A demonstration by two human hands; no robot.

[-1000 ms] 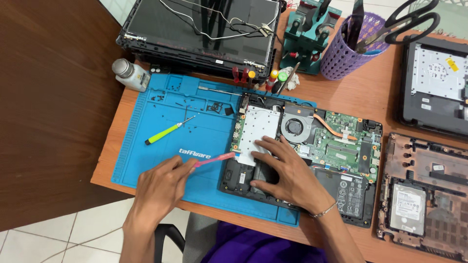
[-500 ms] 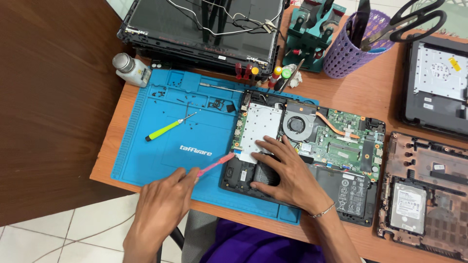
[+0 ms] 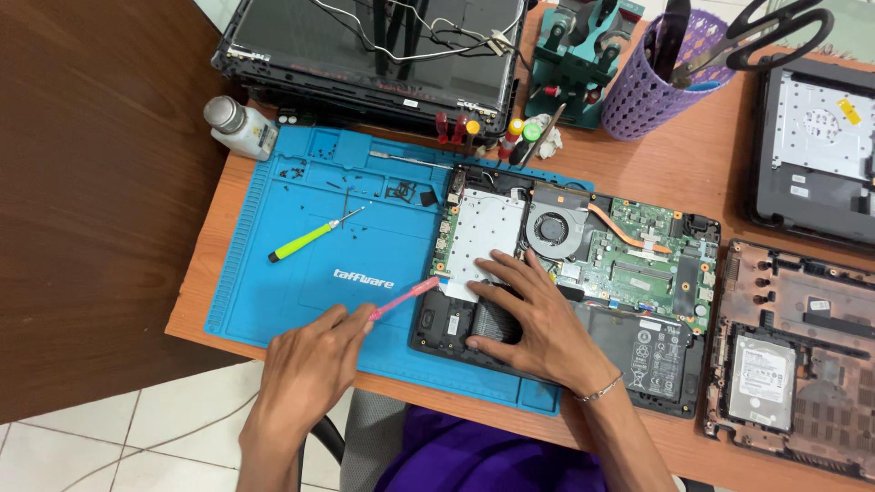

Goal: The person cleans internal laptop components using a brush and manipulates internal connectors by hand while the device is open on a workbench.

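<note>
An opened laptop base lies on a blue work mat, showing its green board, round fan and black battery. My right hand rests flat on the base's near left part, fingers spread over a silver plate and a dark panel. My left hand grips a pink prying tool at the mat's front edge. The tool's tip touches the left edge of the base.
A green-handled screwdriver and several small screws lie on the mat. A detached screen panel stands behind, with a white bottle, a purple tool cup, a teal holder and other laptop shells at the right.
My left hand has drawn a little nearer the table's front edge with the pink tool. The right hand keeps its place on the laptop base.
</note>
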